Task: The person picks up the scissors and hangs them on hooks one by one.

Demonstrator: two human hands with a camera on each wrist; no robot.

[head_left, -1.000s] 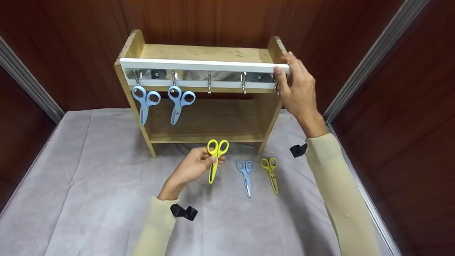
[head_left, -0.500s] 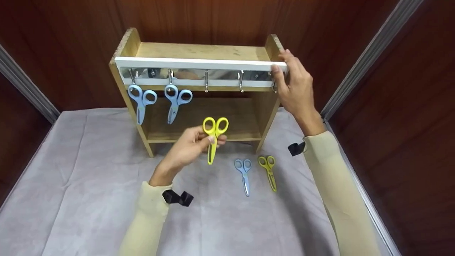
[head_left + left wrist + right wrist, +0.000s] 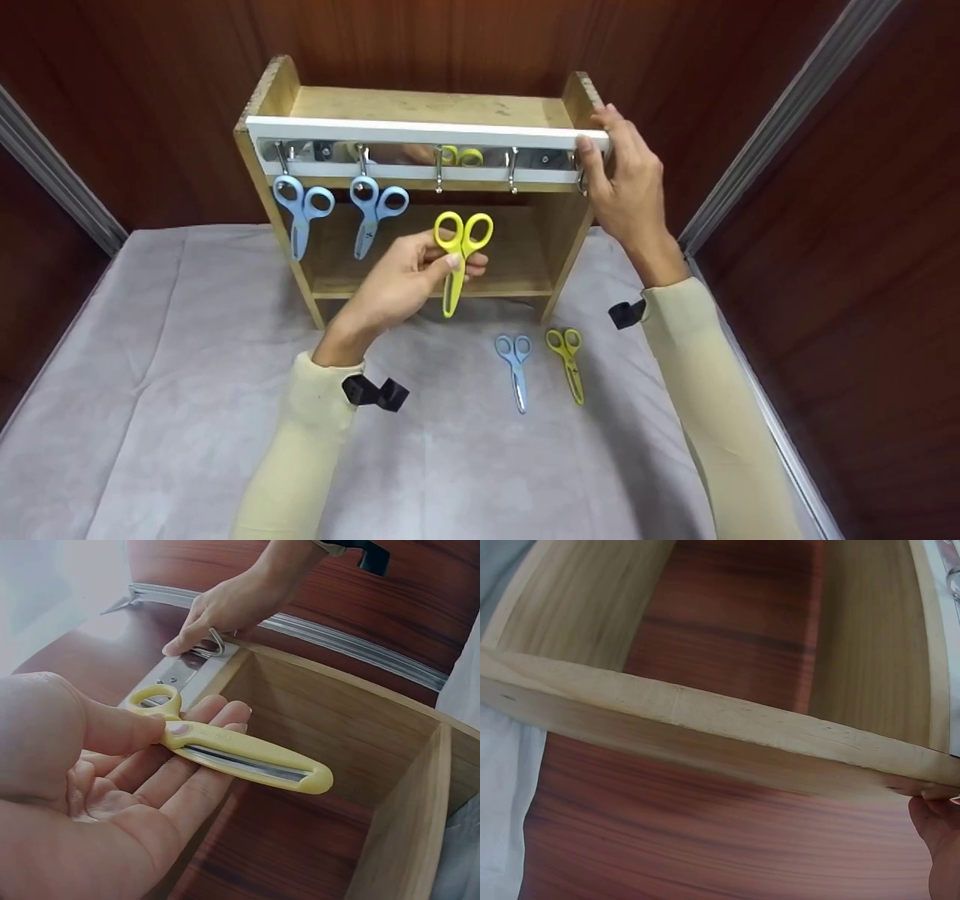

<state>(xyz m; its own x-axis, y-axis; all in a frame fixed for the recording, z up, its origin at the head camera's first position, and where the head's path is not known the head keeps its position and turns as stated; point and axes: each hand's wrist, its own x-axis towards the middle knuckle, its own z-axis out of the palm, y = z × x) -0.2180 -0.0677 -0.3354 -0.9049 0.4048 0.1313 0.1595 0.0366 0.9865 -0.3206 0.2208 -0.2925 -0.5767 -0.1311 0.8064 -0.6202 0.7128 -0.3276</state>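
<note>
Higher than before, the yellow scissors are raised toward the white rail, pinched by the left hand below the middle hook; the rail's end, gripped by the right hand, is best kept steady.

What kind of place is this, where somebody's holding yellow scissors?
It's probably a small work booth, though I can't be sure: reddish-brown walls stand on three sides, pale grey cloth lies between them, and a wooden shelf with a hook rail stands on it.
</note>
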